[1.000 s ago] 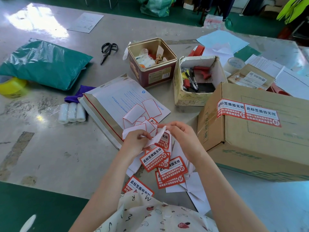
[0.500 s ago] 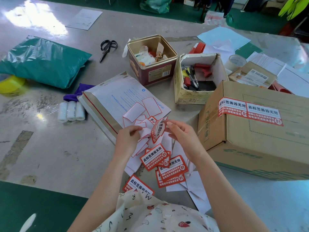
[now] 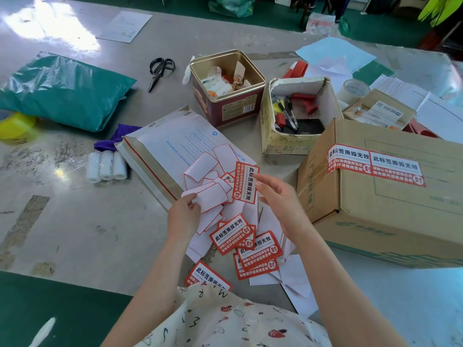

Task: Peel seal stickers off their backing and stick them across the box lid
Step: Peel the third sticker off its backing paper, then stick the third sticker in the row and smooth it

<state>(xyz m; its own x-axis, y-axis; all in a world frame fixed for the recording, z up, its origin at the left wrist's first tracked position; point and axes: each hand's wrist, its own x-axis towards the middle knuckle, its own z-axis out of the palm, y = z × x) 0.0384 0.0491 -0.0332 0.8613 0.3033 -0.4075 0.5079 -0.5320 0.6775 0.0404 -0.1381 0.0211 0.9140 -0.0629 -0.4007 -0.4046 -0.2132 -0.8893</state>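
Sticker [image 3: 246, 185], red and white, reads 此标签撕毁无效 with a round 封 mark. The right hand [image 3: 278, 196] pinches its right edge and holds it up, standing tall. The left hand [image 3: 184, 214] pinches the peeled backing [image 3: 211, 197] just beside it. Two like stickers [image 3: 375, 166] sit across the cardboard box [image 3: 390, 211] lid by the table's right edge.

I can't see how my right hand [image 3: 276, 196] holds the red sticker [image 3: 245, 185]; its edge hides behind my fingers. The cardboard box [image 3: 390, 209] runs off the right edge. The small print on the stickers is too tiny to read.
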